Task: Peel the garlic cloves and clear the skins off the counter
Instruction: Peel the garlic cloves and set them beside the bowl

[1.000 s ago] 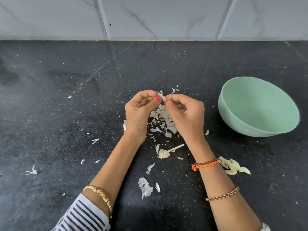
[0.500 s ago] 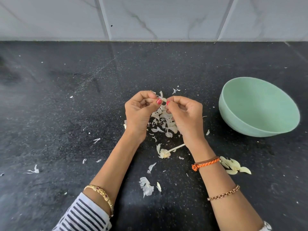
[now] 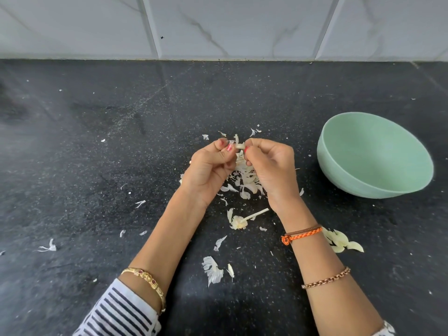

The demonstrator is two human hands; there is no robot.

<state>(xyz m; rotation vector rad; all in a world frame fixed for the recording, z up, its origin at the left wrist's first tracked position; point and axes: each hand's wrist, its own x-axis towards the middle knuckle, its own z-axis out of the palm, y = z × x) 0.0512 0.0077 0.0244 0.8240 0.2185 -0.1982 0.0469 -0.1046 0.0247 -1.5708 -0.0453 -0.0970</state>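
A garlic clove point(image 3: 240, 146) is being pinched at frame centre between the fingertips of the left hand point(image 3: 210, 169) and the right hand point(image 3: 271, 169), both with fingers curled, above the black speckled table point(image 3: 97, 146). A pile of garlic skins point(image 3: 244, 180) is being shown directly beneath the hands; loose flakes are being shown scattered toward the lower left. A garlic stem point(image 3: 244, 219) is lying just below the pile. Peeled cloves point(image 3: 341, 241) are lying beside the right forearm, lower right. A mint-green bowl point(image 3: 363, 187) is standing at right, well apart from the hands.
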